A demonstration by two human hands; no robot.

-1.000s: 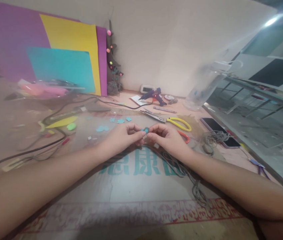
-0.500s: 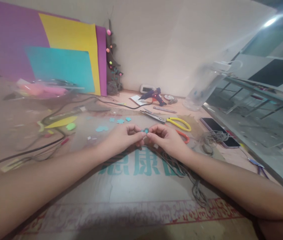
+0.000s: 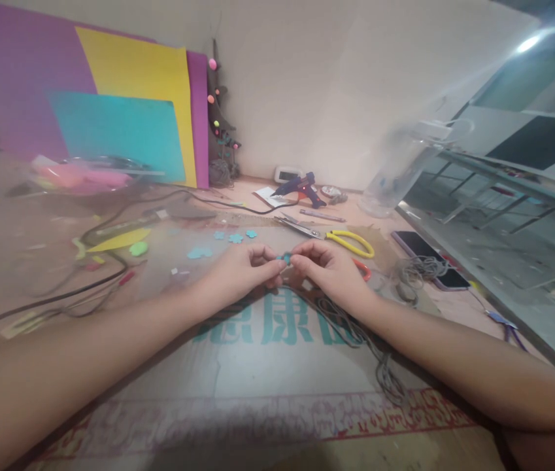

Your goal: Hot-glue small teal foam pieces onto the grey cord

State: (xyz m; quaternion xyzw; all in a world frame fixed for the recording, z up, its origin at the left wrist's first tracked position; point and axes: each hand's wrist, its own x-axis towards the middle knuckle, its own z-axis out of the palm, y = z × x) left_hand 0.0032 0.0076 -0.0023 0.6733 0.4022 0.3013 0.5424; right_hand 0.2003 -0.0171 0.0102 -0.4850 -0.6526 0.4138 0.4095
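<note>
Between the fingertips of both hands is a small teal foam piece, mostly covered, so its full shape is hard to make out. My left hand pinches it from the left with thumb and fingers. From the other side my right hand pinches its right edge. Grey cord runs under my right hand across the printed cardboard. Just beyond my left hand lie several teal foam flower cut-outs. Scissors with yellow and orange handles lie partly behind my right hand.
A purple glue gun stands at the back, its black cable curving left. To the right are a phone and a clear bottle. Coloured foam sheets lean at the back left, near a decorated branch.
The fingers of my right hand have shifted slightly on the small teal piece, which is a little differently turned. Everything else is nearly the same.
</note>
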